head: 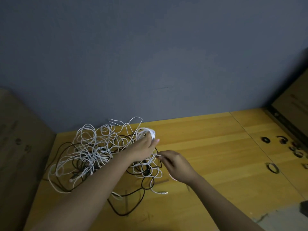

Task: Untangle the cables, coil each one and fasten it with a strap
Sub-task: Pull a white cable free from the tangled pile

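A big tangle of white and black cables (93, 152) lies on the yellow wooden table (208, 147), near the wall. My left hand (143, 147) reaches over the tangle and holds a small coil of white cable (147, 132) wound round its fingers. Just to the right and nearer me, my right hand (175, 164) pinches a strand of white cable (155, 155) that runs toward the coil. A white cable end with a plug (162, 192) lies loose at the front of the pile.
Several dark straps and rings (295, 149) lie at the table's right side, one larger ring (273, 167) nearer me. A blue-grey wall stands behind the table. Cardboard (20, 147) stands at the left, a dark-edged panel (291, 104) at the far right.
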### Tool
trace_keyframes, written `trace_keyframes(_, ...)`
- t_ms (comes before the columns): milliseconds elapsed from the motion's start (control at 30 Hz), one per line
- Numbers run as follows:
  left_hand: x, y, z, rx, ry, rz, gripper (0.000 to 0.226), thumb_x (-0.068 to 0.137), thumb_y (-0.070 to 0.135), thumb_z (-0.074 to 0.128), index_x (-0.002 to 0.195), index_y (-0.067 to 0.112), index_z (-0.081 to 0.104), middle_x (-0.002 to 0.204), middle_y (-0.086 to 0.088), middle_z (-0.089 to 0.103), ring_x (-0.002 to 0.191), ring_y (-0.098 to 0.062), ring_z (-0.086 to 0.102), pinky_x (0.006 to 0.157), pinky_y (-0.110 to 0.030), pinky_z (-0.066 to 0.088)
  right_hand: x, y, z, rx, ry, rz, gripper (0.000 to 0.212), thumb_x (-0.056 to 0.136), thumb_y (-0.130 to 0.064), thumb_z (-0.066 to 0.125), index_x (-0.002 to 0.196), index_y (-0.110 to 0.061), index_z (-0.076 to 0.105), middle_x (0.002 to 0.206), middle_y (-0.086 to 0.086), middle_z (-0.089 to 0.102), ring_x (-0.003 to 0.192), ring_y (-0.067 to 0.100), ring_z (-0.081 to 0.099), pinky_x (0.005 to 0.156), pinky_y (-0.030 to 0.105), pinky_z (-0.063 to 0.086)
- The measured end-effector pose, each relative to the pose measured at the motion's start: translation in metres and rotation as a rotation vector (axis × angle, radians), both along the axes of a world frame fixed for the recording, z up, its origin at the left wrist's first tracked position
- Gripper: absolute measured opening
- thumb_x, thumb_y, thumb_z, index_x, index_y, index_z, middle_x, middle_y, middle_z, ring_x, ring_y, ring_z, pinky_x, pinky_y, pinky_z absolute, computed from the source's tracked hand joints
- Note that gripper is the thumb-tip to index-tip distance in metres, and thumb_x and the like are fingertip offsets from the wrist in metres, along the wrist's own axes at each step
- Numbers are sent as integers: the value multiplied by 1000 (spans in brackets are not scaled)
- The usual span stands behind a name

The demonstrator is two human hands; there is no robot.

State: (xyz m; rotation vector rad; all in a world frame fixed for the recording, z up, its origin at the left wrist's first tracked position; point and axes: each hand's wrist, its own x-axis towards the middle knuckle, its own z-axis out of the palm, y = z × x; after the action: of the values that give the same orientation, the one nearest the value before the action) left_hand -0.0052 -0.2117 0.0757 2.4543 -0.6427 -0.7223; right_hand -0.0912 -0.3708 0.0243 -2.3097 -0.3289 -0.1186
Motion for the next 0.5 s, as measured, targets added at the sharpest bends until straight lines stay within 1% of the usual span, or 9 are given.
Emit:
trace_keyframes(67,-10,-2,-2,58,-6,-83,59,101,51,16,141,10,31,132,-12,48,112,-24,53,76,-30,36,2,-9,4,6,-23,-61,21,97,-24,52,106,-13,69,86,-27,55,80,-12,51,71,8,36)
trace_keyframes(100,-14,-3,-1,38,-12,-115,56,101,52,17,131,12,41,122,-9,52,104,-20,55,73,-30,36,2,-15,4,18,-10,-94,18,96,-22,56,105,-14,70,87,-28,55,81,-13,52,71,6,35)
trace_keyframes(133,-17,-5,-1,13,-3,-127,52,100,54,18,115,14,49,106,-4,54,91,-16,55,69,-29,36,3,-21,4,44,15,-123,15,95,-20,58,103,-14,70,87,-26,57,81,-11,53,71,7,37)
trace_keyframes(200,-19,-8,1,-35,15,-134,50,95,62,25,86,16,45,81,2,47,70,-14,46,64,-31,34,5,-30,3,102,66,-163,9,92,-17,62,96,-15,70,84,-17,62,79,-3,57,70,15,42)
trace_keyframes(233,-19,-8,3,-49,4,-146,51,92,65,29,81,17,43,77,1,45,66,-15,42,62,-32,32,6,-34,2,111,82,-180,7,92,-17,63,92,-16,70,82,-12,63,77,1,57,69,19,43)
trace_keyframes(300,-18,-5,9,-115,34,-141,48,93,59,40,86,13,51,79,-5,50,57,-11,41,56,-27,31,5,-44,1,119,113,-229,13,93,-15,61,83,-22,68,74,-8,62,70,5,55,65,25,42)
trace_keyframes(367,-15,4,18,-311,240,-76,37,98,43,44,82,11,55,65,-2,50,43,-4,35,50,-19,32,2,-59,-5,157,152,-312,20,95,-16,57,81,-28,67,66,-8,58,61,3,51,60,24,39)
trace_keyframes(433,-9,14,26,-472,406,-33,39,100,38,42,67,17,47,49,8,38,38,-7,28,52,-22,34,-3,-71,-13,160,184,-366,21,98,-23,53,87,-29,70,69,-6,61,59,7,51,60,29,41)
trace_keyframes(500,-4,18,33,-597,496,-12,44,99,39,39,59,21,43,45,9,31,38,-11,24,56,-27,39,-4,-70,-16,114,217,-381,25,99,-28,50,84,-37,68,70,-6,64,65,16,57,65,35,45)
